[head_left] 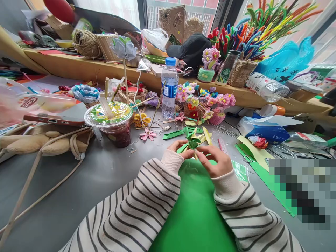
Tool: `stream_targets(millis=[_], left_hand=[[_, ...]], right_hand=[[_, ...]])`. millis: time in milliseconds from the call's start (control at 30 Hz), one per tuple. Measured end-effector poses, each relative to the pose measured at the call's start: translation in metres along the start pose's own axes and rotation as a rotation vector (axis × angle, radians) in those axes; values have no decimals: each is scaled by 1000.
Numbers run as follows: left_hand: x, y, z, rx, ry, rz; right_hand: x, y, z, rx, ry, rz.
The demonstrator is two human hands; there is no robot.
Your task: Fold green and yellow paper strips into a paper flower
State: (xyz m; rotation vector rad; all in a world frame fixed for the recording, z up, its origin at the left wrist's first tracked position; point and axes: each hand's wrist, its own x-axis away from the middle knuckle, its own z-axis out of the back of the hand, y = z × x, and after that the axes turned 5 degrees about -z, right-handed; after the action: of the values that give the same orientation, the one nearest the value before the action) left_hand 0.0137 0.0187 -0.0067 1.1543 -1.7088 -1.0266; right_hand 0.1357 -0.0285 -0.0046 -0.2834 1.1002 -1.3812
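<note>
Between my two hands is a folded green paper piece with pointed, leaf-like arms. My left hand grips it from the left, fingers behind and thumb in front. The thumb and fingertips of my right hand pinch its lower right side, where a small pale strip shows below. Folded green strips and yellow paper strips lie on the table just behind my hands. Beneath my hands a bright green sheet spreads between my forearms.
A drink cup and a phone are at left. Behind stand a water bottle and knitted flowers. To the right are scissors, a blue tissue pack and a long green paper strip.
</note>
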Motion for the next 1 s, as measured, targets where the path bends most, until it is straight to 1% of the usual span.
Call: stream_targets(millis=[100,167,233,333,433,500,567,667,767,833,1000], left_hand=[[-2,-2,3,-121,-47,-81],[-2,-2,4,-209,-60,-135],[-1,0,3,-272,-65,-181],[3,1,-1,-309,-68,-240],[6,1,-3,-287,-94,-297],[7,-1,-3,-277,-103,-346],[8,-2,-2,-266,-144,-370],[10,-3,1,-287,-153,-408],[11,-3,2,-310,-160,-409],[12,-2,1,-278,-177,-388],[14,3,-5,-206,-215,-218]], right_hand=[[-2,3,1,-132,-13,-69],[-2,6,0,-187,-9,-59],[-3,9,-1,-222,20,-30],[-3,12,1,-215,29,60],[-3,12,5,-185,38,154],[-3,10,7,-190,91,196],[-1,7,7,-154,87,280],[2,5,6,-133,167,379],[3,4,4,-110,207,418],[3,4,4,-93,218,422],[2,4,8,-4,231,352]])
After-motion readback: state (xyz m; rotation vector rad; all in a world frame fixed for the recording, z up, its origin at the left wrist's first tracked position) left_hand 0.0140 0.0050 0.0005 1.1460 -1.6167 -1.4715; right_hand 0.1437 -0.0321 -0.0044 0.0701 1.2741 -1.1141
